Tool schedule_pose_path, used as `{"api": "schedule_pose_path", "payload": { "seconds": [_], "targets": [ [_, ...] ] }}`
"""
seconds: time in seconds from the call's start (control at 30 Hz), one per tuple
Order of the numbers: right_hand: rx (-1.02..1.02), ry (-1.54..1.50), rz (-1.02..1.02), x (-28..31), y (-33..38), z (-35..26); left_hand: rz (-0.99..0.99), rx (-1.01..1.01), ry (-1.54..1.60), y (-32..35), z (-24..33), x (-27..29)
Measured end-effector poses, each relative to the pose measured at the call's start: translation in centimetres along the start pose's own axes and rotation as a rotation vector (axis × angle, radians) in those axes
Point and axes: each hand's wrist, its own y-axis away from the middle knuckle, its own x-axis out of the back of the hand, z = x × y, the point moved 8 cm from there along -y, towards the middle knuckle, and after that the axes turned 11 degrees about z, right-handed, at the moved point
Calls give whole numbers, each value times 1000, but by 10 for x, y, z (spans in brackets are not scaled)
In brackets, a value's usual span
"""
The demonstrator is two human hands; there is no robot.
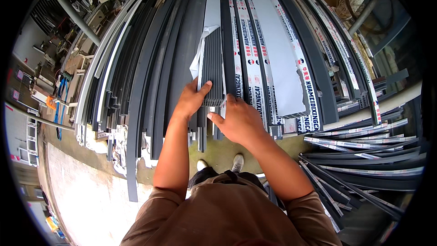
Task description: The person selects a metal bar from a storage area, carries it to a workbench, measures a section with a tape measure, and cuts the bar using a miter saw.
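The left hand (190, 99) grips the left edge of the grey profile bundle (213, 70); the right hand (240, 119) sits at its right front corner, grip unclear. The bundle lies between them, torn white wrapping (195, 67) at its left; even pressure should keep its ends flush.

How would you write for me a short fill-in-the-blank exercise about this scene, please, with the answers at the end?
1. The left hand has its ____ on top of the bundle of dark strips.
2. The torn wrapping beside the bundle is ____ in colour.
3. The person wears a ____ shirt.
4. The loose strips lie toward the picture's lower ____ corner.

Missing words: thumb; white; brown; right.
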Motion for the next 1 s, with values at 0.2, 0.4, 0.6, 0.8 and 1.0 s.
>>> {"api": "schedule_pose_path", "payload": {
  "seconds": [0.2,0.4,0.6,0.8,1.0],
  "targets": [
    [-96,-25,30,-17,-28,7,-14,2,112,-11,-17,2],
    [-52,11,129,-17,-29,-6,138,40,182,-6,-21,11],
    [-93,71,161,-25,-30,-24,-53,167,329,-27,-59,9],
    [-164,197,111,-34,-44,-33,-147,179,389,-21,-47,8],
    [-159,262,199,-41,-55,-33,-89,202,371,-26,-49,13]
  ]
}}
